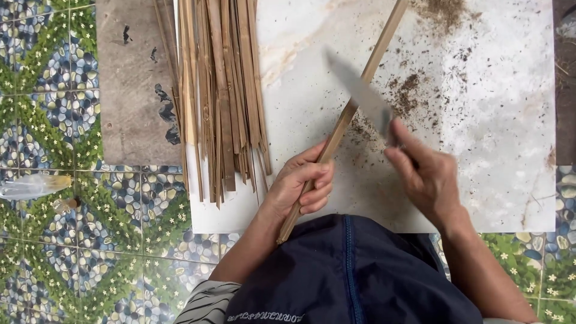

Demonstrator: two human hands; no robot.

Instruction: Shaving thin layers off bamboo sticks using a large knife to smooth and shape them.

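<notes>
knife blade (358,91) motion-blurred, handle hidden in right hand (427,175), bamboo strip (342,120) cropped above.

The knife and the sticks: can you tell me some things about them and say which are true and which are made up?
1. The right hand holds a knife. True.
2. The left hand grips a bamboo strip. True.
3. The knife blade lies flat on the floor tiles. False: it crosses the held strip over the white board.
4. The pile of bamboo strips lies right of the knife. False: it lies to the left.
5. Brown shavings dot the board. True.
</notes>
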